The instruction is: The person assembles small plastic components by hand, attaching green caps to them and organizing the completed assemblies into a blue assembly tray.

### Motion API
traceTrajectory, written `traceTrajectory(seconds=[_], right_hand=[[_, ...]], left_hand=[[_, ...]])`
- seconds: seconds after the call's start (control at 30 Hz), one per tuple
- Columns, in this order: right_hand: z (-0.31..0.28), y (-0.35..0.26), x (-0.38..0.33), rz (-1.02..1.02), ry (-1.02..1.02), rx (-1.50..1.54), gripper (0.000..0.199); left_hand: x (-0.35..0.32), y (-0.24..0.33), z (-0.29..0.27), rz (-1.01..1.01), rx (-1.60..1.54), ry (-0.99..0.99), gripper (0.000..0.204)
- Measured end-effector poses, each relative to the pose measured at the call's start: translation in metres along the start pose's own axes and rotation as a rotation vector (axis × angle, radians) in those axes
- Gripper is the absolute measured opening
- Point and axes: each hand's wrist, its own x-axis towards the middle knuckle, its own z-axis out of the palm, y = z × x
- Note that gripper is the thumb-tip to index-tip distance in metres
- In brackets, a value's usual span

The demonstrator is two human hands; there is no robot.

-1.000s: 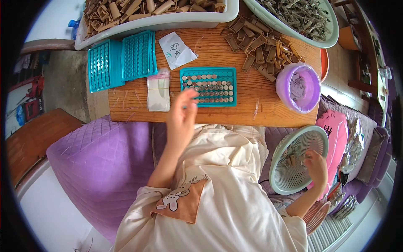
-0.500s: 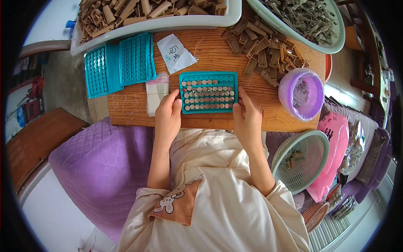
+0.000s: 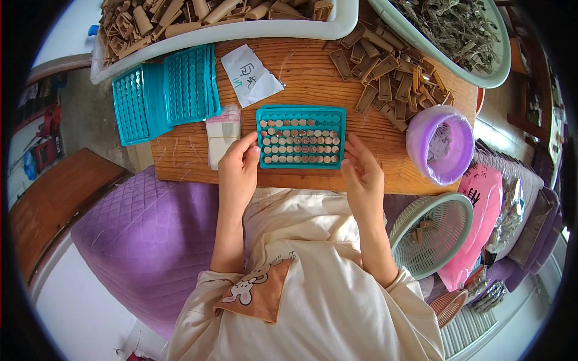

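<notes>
A teal plastic tray (image 3: pixel 301 113) with rows of round pockets lies on the wooden table in front of me. Small silvery discs (image 3: pixel 301 149) like button cells fill most of its pockets; the far row shows bare teal. My left hand (image 3: pixel 237 168) grips the tray's left edge between thumb and fingers. At the near right corner is my right hand (image 3: pixel 365 174), its thumb by the rim and its fingers apart, loosely extended beyond the edge. Whether that thumb still touches the tray I cannot tell.
More teal trays (image 3: pixel 191 84), a bundle of clear bags (image 3: pixel 223 141) and a marked paper slip (image 3: pixel 250 77) lie left. Brown plastic casings (image 3: pixel 385 72) are heaped right, near a purple-lined bucket (image 3: pixel 415 147). Large tubs (image 3: pixel 346 24) stand behind; a green basket (image 3: pixel 439 259) sits lower right.
My right hand has loosened and drawn slightly right and nearer to me, off the tray's edge. The left hand stays at the tray. The whole view has shifted a little.
</notes>
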Motion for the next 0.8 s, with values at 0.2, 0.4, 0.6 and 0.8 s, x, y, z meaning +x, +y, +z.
traceTrajectory(seconds=[0.2,0.4,0.6,0.8], right_hand=[[-0.001,0.0032,0.0028,0.041,0.0,0.053,0.042],[-0.0023,0.0047,0.0033,0.034,-0.041,0.112,0.04],[-0.003,0.0078,0.0038,0.001,-0.091,0.194,0.037],[-0.0064,0.0064,0.0038,0.023,-0.099,0.175,0.038]], left_hand=[[0.0018,-0.0049,-0.0006,-0.062,-0.098,-0.026,0.026],[0.0009,-0.0071,-0.0003,-0.078,-0.102,-0.028,0.027],[0.0006,-0.0079,-0.0007,-0.079,-0.101,-0.032,0.028],[0.0006,-0.0077,-0.0017,-0.076,-0.117,-0.041,0.028]])
